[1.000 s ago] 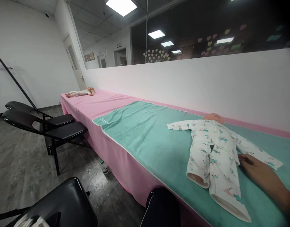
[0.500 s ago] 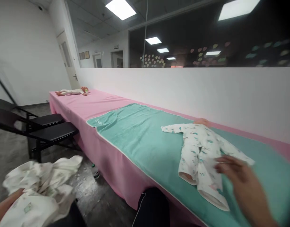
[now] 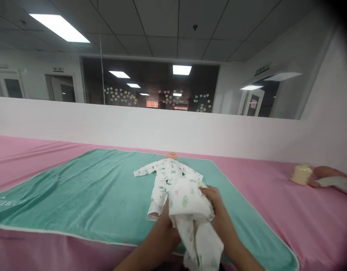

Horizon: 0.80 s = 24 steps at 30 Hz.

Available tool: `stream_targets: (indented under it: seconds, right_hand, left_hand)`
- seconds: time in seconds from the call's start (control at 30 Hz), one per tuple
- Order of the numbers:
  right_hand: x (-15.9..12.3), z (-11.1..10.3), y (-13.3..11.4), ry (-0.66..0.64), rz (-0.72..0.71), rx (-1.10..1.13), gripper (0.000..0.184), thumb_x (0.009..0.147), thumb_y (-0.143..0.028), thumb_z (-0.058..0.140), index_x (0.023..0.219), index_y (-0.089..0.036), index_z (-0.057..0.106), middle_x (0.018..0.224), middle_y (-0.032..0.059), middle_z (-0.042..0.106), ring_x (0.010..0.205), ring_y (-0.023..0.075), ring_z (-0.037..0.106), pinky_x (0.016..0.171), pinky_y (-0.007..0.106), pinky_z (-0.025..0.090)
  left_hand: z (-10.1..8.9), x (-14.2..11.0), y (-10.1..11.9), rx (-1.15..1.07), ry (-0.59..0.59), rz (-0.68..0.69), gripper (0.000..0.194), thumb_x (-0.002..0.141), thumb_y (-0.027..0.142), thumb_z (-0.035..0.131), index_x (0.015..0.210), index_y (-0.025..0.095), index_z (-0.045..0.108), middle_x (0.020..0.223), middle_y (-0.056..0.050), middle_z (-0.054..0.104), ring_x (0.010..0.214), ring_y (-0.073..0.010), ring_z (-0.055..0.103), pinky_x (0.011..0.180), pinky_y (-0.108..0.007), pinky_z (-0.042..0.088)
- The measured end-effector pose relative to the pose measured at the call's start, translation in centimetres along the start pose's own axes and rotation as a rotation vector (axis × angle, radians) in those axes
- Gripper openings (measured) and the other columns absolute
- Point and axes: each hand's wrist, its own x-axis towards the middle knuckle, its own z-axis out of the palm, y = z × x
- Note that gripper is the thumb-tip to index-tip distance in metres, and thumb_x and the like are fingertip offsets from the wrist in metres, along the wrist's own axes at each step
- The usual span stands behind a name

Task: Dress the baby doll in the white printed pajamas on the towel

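A baby doll in a white printed sleepsuit [image 3: 164, 177] lies on its back on a teal towel [image 3: 85, 195], head toward the wall. In front of it, both my hands hold up a bunched white garment with pastel prints [image 3: 190, 210]. My left hand [image 3: 164, 222] grips its left side, mostly hidden behind the cloth. On the right side my right hand [image 3: 215, 207] has its fingers curled into the fabric. The garment hangs down between my forearms and hides the doll's right leg.
The towel lies on a long table with a pink cover [image 3: 275, 203], set against a low white wall [image 3: 162, 128] with a window above. At the far right lie a cream bottle [image 3: 301, 174] and part of another doll [image 3: 331, 177].
The view has swung right to face the doll head-on. My left hand brought the white garment up from the lower left, and my right hand left the doll's sleeve and took hold of it.
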Motion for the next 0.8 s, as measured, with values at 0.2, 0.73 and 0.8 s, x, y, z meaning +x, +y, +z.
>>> stream_targets:
  seconds: [0.2, 0.73, 0.8]
  right_hand:
    - [1.8, -6.7, 8.0, 0.014, 0.253, -0.844, 0.068, 0.070, -0.007, 0.046, 0.132, -0.032, 0.038, 0.135, 0.0039, 0.025, 0.117, 0.0253, 0.038, 0.079, 0.030, 0.046]
    - [11.1, -7.5, 12.5, -0.547, 0.409, -0.608, 0.059, 0.079, -0.055, 0.053, 0.131, -0.030, 0.045, 0.130, 0.0029, 0.042, 0.118, 0.0275, 0.040, 0.091, 0.034, 0.039]
    - [13.7, -1.4, 12.5, -0.525, 0.286, -0.388, 0.044, 0.085, -0.052, 0.045, 0.120, -0.027, 0.054, 0.121, 0.0041, 0.049, 0.105, 0.0210, 0.051, 0.081, 0.028, 0.043]
  left_hand:
    - [0.6, 5.2, -4.4, -0.329, -0.285, -0.030, 0.031, 0.080, 0.022, 0.047, 0.109, 0.023, 0.056, 0.115, -0.006, 0.057, 0.100, -0.0185, 0.056, 0.085, -0.031, 0.047]
    - [10.5, 22.8, -17.4, -0.184, -0.179, -0.189, 0.037, 0.079, 0.024, 0.043, 0.110, 0.015, 0.059, 0.122, -0.011, 0.056, 0.113, -0.0263, 0.048, 0.097, -0.040, 0.035]
    - [11.8, 24.8, -18.0, -0.215, -0.232, -0.172, 0.037, 0.078, 0.022, 0.041, 0.106, 0.013, 0.063, 0.119, -0.012, 0.058, 0.111, -0.0272, 0.051, 0.095, -0.040, 0.037]
